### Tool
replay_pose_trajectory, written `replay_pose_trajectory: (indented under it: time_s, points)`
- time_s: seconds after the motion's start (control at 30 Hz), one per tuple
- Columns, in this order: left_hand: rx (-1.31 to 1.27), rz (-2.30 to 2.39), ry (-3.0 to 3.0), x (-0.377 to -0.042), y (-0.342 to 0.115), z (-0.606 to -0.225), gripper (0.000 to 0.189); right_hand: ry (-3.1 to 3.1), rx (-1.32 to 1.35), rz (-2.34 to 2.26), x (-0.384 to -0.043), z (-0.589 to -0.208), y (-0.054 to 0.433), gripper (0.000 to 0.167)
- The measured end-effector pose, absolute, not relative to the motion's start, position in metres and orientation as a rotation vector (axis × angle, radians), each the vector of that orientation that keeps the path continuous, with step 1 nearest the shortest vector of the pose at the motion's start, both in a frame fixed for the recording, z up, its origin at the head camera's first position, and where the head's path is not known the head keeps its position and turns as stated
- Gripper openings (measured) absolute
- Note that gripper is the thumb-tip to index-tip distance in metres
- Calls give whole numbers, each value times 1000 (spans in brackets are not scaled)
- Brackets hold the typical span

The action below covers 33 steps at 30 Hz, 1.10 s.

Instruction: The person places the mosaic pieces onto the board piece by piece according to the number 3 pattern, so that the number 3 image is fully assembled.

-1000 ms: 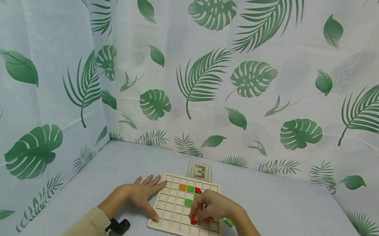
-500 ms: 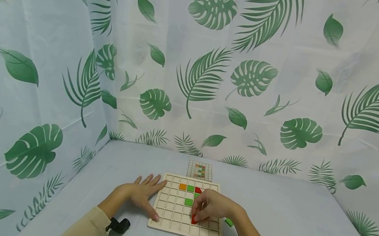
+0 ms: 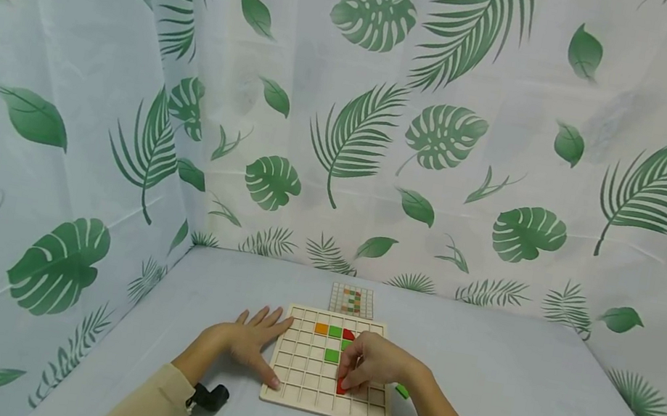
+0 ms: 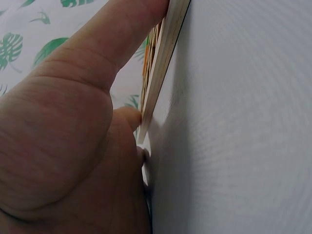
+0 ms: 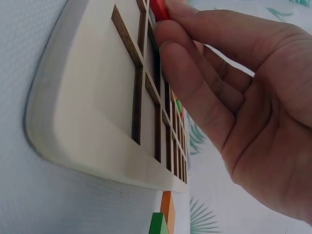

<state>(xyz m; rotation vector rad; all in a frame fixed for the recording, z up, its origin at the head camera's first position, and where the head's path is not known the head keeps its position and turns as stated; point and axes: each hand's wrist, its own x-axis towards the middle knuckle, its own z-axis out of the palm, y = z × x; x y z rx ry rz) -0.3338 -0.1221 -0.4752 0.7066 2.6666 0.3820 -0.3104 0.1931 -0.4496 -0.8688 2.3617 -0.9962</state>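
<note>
A pale wooden grid board [image 3: 302,398] lies on the table, with an orange tile [image 3: 321,329], green tiles [image 3: 335,332] and a red tile with a cut corner [image 3: 348,334] in its upper squares. My right hand [image 3: 377,362] pinches another red tile [image 3: 341,387] between thumb and fingers at a lower square; that red tile [image 5: 159,9] shows at the fingertips in the right wrist view. My left hand [image 3: 251,341] lies spread at the board's left edge, thumb on the lower left corner. In the left wrist view, the thumb [image 4: 97,48] touches the board's side.
Behind the board lies a small card [image 3: 352,301] printed with a coloured grid pattern. Beside the board's right edge are a loose green tile [image 3: 402,391] and, in the right wrist view, an orange tile [image 5: 167,209]. A leaf-printed cloth [image 3: 346,129] hangs behind the table.
Almost nothing differs. The right hand stays at the same lower square with the red tile, and the left hand keeps its place on the board's edge.
</note>
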Motion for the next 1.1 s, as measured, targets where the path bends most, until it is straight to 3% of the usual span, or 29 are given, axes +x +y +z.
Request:
replay_pose_trajectory:
  time_s: [1.1]
  points:
    - [710, 366, 2658, -334, -121, -474, 134, 2441, -910, -898, -310, -446, 193, 18]
